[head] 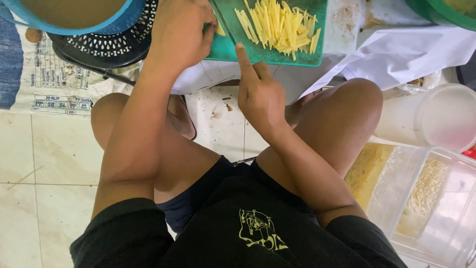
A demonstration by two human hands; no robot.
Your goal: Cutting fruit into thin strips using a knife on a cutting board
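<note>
A green cutting board lies on the floor in front of my knees, with a heap of thin yellow sticks on it. My left hand rests at the board's left edge with its fingers curled, and a small yellow piece shows at its fingertips. My right hand hovers over the board's near edge. Its index finger is stretched out and touches the edge, while the other fingers are folded in with nothing visible in them.
A black perforated basket and a blue bowl stand at the upper left on a printed sack. To the right are a white cloth, a white tub and clear containers of yellow shreds. A green basin shows at the top right.
</note>
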